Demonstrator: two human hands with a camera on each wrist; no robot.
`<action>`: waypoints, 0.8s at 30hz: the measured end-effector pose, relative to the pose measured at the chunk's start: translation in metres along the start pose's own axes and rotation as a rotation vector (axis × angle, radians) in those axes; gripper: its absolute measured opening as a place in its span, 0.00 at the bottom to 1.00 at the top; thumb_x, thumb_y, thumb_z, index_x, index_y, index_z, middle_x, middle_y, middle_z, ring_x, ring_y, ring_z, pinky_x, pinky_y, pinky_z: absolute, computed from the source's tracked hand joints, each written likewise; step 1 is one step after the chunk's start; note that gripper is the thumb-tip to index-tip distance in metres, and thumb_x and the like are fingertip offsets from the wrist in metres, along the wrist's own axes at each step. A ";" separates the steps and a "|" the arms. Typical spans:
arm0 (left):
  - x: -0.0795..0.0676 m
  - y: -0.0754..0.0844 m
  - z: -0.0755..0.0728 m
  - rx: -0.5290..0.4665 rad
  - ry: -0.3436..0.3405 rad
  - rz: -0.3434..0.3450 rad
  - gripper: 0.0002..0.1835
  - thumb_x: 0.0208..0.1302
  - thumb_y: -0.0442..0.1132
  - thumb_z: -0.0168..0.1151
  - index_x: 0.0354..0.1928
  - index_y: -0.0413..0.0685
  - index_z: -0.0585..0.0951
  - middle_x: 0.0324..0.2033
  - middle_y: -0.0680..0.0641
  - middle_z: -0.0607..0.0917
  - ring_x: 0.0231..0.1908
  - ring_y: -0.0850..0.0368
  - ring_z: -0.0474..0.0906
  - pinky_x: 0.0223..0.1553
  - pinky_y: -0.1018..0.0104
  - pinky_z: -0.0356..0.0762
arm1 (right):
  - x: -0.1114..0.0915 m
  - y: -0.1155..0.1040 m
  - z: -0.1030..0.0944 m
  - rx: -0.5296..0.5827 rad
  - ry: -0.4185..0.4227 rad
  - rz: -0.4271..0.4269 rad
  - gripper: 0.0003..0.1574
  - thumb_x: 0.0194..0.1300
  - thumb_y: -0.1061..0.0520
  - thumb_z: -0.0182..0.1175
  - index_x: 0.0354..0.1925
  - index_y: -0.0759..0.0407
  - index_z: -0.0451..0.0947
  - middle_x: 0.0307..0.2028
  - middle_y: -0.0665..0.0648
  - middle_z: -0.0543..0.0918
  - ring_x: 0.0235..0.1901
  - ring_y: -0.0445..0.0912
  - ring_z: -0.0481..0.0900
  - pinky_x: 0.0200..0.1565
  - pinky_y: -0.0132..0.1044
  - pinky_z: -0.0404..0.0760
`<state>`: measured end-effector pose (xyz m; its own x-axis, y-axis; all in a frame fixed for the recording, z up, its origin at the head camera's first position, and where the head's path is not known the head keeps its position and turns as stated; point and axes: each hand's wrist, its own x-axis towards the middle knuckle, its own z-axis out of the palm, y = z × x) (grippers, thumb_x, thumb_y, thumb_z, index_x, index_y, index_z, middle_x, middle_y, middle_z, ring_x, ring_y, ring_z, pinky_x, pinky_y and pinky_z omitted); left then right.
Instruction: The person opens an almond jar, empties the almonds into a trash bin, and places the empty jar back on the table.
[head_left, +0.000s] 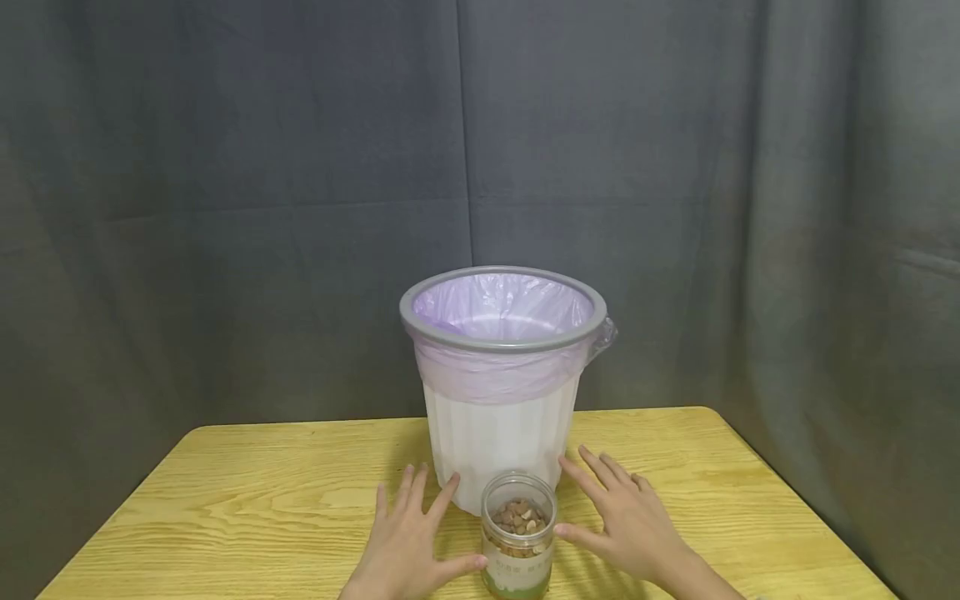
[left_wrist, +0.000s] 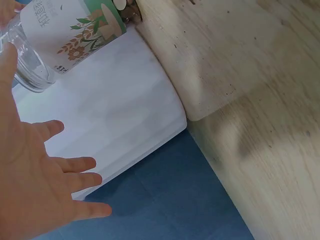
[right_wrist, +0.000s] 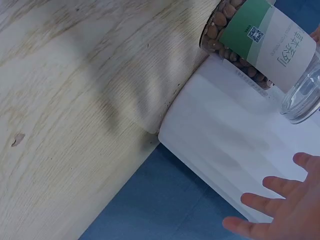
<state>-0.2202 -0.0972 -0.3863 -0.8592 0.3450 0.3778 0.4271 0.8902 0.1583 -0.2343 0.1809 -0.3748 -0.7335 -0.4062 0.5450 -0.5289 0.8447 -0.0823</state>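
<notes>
An uncapped clear jar (head_left: 519, 533) with a white and green label stands upright at the front of the table, with brown nut-like pieces (head_left: 520, 517) inside. My left hand (head_left: 405, 537) is spread on its left side, the thumb tip right at the jar's edge. On the other side, my right hand (head_left: 630, 521) spreads its fingers too, with its thumb tip close to the jar's rim. Both palms are bare of any object. Directly behind the jar is a white trash bin (head_left: 498, 433) with a grey rim; the jar overlaps its lower front in the head view.
A thin purple bag (head_left: 502, 304) lines the bin, folded over the rim, with a bunched end (head_left: 602, 337) sticking out on the right. The yellow wood-grain table (head_left: 285, 500) has rounded far corners. Dark grey curtains (head_left: 300, 167) hang behind it and along the sides.
</notes>
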 end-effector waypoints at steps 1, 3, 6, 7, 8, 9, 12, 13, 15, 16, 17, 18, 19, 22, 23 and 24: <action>0.000 0.000 0.000 -0.002 0.004 0.004 0.51 0.44 0.77 0.45 0.64 0.50 0.62 0.60 0.30 0.60 0.60 0.32 0.50 0.52 0.32 0.44 | 0.000 0.000 0.001 0.017 0.002 -0.002 0.44 0.52 0.31 0.55 0.62 0.49 0.63 0.59 0.60 0.66 0.54 0.62 0.66 0.41 0.65 0.66; 0.000 0.000 0.000 -0.006 0.008 0.015 0.51 0.44 0.77 0.45 0.64 0.49 0.62 0.59 0.30 0.62 0.60 0.32 0.51 0.53 0.32 0.45 | 0.001 -0.001 0.002 0.056 0.006 -0.009 0.44 0.52 0.33 0.57 0.62 0.51 0.64 0.58 0.61 0.67 0.52 0.61 0.68 0.40 0.63 0.68; 0.000 -0.001 0.002 -0.025 -0.001 0.023 0.50 0.45 0.76 0.46 0.64 0.46 0.62 0.58 0.30 0.63 0.60 0.32 0.53 0.52 0.32 0.46 | 0.001 -0.003 0.003 0.130 -0.005 -0.018 0.43 0.53 0.35 0.58 0.61 0.55 0.64 0.57 0.62 0.68 0.51 0.59 0.70 0.41 0.60 0.70; 0.000 -0.001 0.003 -0.032 -0.008 0.026 0.50 0.46 0.75 0.46 0.64 0.46 0.62 0.57 0.30 0.64 0.59 0.32 0.53 0.52 0.32 0.47 | 0.002 -0.004 0.004 0.155 -0.017 -0.016 0.43 0.53 0.35 0.58 0.61 0.56 0.64 0.56 0.62 0.69 0.51 0.59 0.70 0.41 0.59 0.71; 0.001 -0.001 0.003 -0.043 -0.016 0.028 0.50 0.46 0.75 0.47 0.63 0.45 0.62 0.57 0.30 0.64 0.59 0.32 0.54 0.52 0.32 0.47 | 0.002 -0.005 0.004 0.177 -0.030 -0.011 0.43 0.54 0.35 0.58 0.61 0.56 0.64 0.56 0.62 0.68 0.51 0.59 0.70 0.41 0.58 0.71; 0.001 -0.002 0.004 -0.054 -0.026 0.028 0.50 0.46 0.74 0.47 0.63 0.44 0.62 0.57 0.30 0.64 0.59 0.32 0.54 0.51 0.32 0.48 | 0.002 -0.006 0.004 0.200 -0.046 -0.005 0.43 0.54 0.35 0.57 0.61 0.56 0.64 0.57 0.62 0.68 0.51 0.59 0.69 0.41 0.58 0.71; 0.002 -0.001 0.005 -0.082 -0.053 0.030 0.50 0.48 0.73 0.47 0.63 0.42 0.61 0.57 0.31 0.64 0.59 0.32 0.55 0.51 0.32 0.49 | 0.003 -0.008 0.004 0.250 -0.083 0.013 0.43 0.54 0.35 0.57 0.61 0.56 0.63 0.57 0.61 0.68 0.52 0.60 0.68 0.41 0.59 0.71; 0.002 -0.001 0.005 -0.087 -0.059 0.030 0.50 0.48 0.73 0.47 0.63 0.41 0.61 0.57 0.31 0.64 0.59 0.32 0.55 0.51 0.32 0.50 | 0.003 -0.008 0.005 0.262 -0.089 0.015 0.43 0.54 0.34 0.57 0.62 0.56 0.63 0.57 0.61 0.67 0.52 0.60 0.68 0.40 0.59 0.71; 0.002 0.000 0.005 -0.096 -0.069 0.034 0.50 0.49 0.73 0.47 0.63 0.41 0.61 0.57 0.32 0.64 0.59 0.33 0.55 0.51 0.32 0.50 | 0.004 -0.009 0.005 0.278 -0.096 0.013 0.44 0.54 0.34 0.57 0.62 0.56 0.63 0.57 0.61 0.67 0.52 0.60 0.68 0.41 0.59 0.71; 0.002 0.000 0.005 -0.096 -0.069 0.039 0.49 0.49 0.72 0.47 0.63 0.40 0.61 0.58 0.32 0.64 0.59 0.33 0.55 0.51 0.33 0.50 | 0.003 -0.009 0.006 0.282 -0.096 0.009 0.44 0.53 0.34 0.57 0.62 0.56 0.63 0.57 0.61 0.67 0.52 0.60 0.68 0.41 0.59 0.71; 0.002 0.001 0.005 -0.098 -0.070 0.044 0.49 0.50 0.72 0.47 0.63 0.40 0.61 0.57 0.32 0.64 0.59 0.33 0.55 0.51 0.33 0.50 | 0.003 -0.009 0.006 0.287 -0.097 0.005 0.45 0.53 0.34 0.57 0.62 0.57 0.62 0.57 0.62 0.67 0.52 0.60 0.68 0.41 0.59 0.71; 0.002 0.001 0.005 -0.099 -0.071 0.050 0.49 0.50 0.72 0.47 0.63 0.39 0.61 0.57 0.32 0.64 0.59 0.33 0.56 0.51 0.33 0.50 | 0.003 -0.010 0.007 0.290 -0.097 0.001 0.45 0.53 0.35 0.58 0.62 0.57 0.62 0.57 0.62 0.67 0.52 0.60 0.68 0.41 0.58 0.71; 0.002 0.002 0.005 -0.103 -0.073 0.054 0.48 0.50 0.71 0.48 0.63 0.39 0.61 0.57 0.32 0.64 0.59 0.34 0.56 0.51 0.33 0.51 | 0.003 -0.010 0.007 0.293 -0.097 -0.004 0.45 0.53 0.35 0.58 0.62 0.57 0.62 0.57 0.62 0.67 0.52 0.61 0.68 0.40 0.58 0.72; 0.001 0.003 0.005 -0.166 -0.088 0.073 0.47 0.53 0.68 0.50 0.62 0.36 0.61 0.57 0.31 0.64 0.58 0.34 0.57 0.51 0.36 0.55 | 0.003 -0.011 0.009 0.305 -0.100 -0.013 0.45 0.53 0.36 0.58 0.62 0.57 0.62 0.57 0.61 0.67 0.51 0.61 0.68 0.38 0.57 0.73; 0.001 0.003 0.005 -0.198 -0.098 0.077 0.47 0.53 0.67 0.50 0.62 0.35 0.61 0.58 0.31 0.63 0.58 0.34 0.57 0.51 0.36 0.56 | 0.002 -0.011 0.009 0.310 -0.099 -0.016 0.44 0.53 0.36 0.58 0.62 0.57 0.62 0.57 0.61 0.67 0.51 0.61 0.69 0.38 0.57 0.73; 0.001 0.004 0.006 -0.230 -0.110 0.081 0.46 0.54 0.66 0.51 0.62 0.34 0.60 0.58 0.31 0.63 0.57 0.33 0.58 0.51 0.37 0.57 | 0.002 -0.011 0.009 0.312 -0.097 -0.020 0.44 0.53 0.36 0.59 0.61 0.57 0.62 0.57 0.61 0.67 0.51 0.60 0.69 0.37 0.57 0.73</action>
<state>-0.2210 -0.0918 -0.3905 -0.8396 0.4542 0.2979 0.5379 0.7717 0.3394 -0.2342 0.1672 -0.3803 -0.7507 -0.4658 0.4685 -0.6381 0.6948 -0.3317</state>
